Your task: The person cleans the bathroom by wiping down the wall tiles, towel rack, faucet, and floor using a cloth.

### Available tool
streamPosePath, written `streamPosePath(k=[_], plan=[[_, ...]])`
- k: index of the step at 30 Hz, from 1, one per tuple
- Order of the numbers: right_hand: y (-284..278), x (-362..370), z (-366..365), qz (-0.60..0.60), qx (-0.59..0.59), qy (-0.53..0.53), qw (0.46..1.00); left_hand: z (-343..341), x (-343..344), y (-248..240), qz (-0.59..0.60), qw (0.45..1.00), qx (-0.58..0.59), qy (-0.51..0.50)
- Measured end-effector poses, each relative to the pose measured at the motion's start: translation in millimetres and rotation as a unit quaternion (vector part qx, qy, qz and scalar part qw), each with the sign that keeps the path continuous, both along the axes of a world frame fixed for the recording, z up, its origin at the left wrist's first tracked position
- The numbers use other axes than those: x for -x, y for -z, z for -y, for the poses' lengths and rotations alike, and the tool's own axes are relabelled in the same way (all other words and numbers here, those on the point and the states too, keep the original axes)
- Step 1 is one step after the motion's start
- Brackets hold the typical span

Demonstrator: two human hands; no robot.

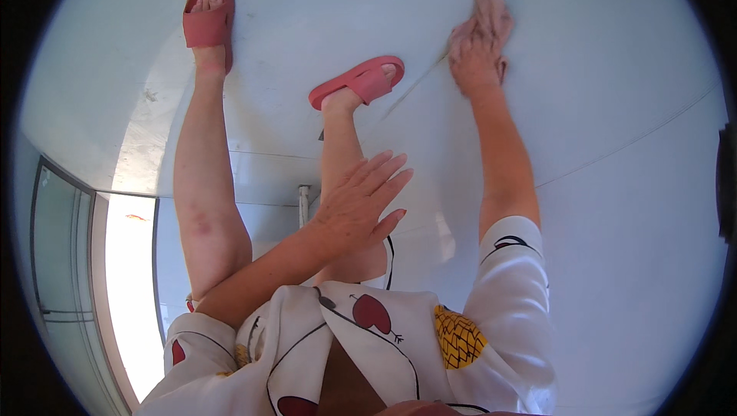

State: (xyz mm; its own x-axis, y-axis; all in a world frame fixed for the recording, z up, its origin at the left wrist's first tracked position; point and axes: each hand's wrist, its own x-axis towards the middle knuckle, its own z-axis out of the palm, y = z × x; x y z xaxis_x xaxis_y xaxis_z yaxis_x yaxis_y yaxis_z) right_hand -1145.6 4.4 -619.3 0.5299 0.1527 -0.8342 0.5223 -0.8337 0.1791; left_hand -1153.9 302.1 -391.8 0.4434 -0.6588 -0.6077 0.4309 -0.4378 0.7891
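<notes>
My right hand (474,61) presses a crumpled pinkish cloth (491,13) against the pale tiled floor (599,94), close to a dark tile joint. Its arm is stretched far forward and the fingers lie over the cloth. Across my body reaches my left arm, and my left hand (361,197) is held over my right leg with its fingers stretched out and nothing in them. Whether that hand touches the leg, I cannot tell.
My feet wear red slide sandals, the left slide (207,28) farther out and the right slide (359,82) nearer the cloth. A glass door (65,247) stands at the left beside a bright opening (132,278). A thin metal leg (304,205) rises behind my legs.
</notes>
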Motion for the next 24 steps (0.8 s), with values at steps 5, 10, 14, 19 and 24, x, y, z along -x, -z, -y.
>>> streamPosePath(k=[5,10,14,19,24], plan=[[14,104,-26,-0.08,-0.069,0.093,0.99,-9,20,7,-0.019,0.999,-0.024,0.031],[-8,194,-47,-0.111,-0.086,0.128,0.982,-23,3,-2,-0.021,0.995,-0.021,0.096],[-61,248,-65,-0.231,-0.057,0.12,0.964,-22,7,-6,-0.027,0.989,-0.016,0.142],[-126,181,-58,-0.226,-0.053,0.073,0.97,-23,0,0,0.027,0.981,-0.025,0.192],[-152,-41,1,0.158,-0.139,0.035,0.977,-35,6,8,0.014,0.991,-0.05,0.122]])
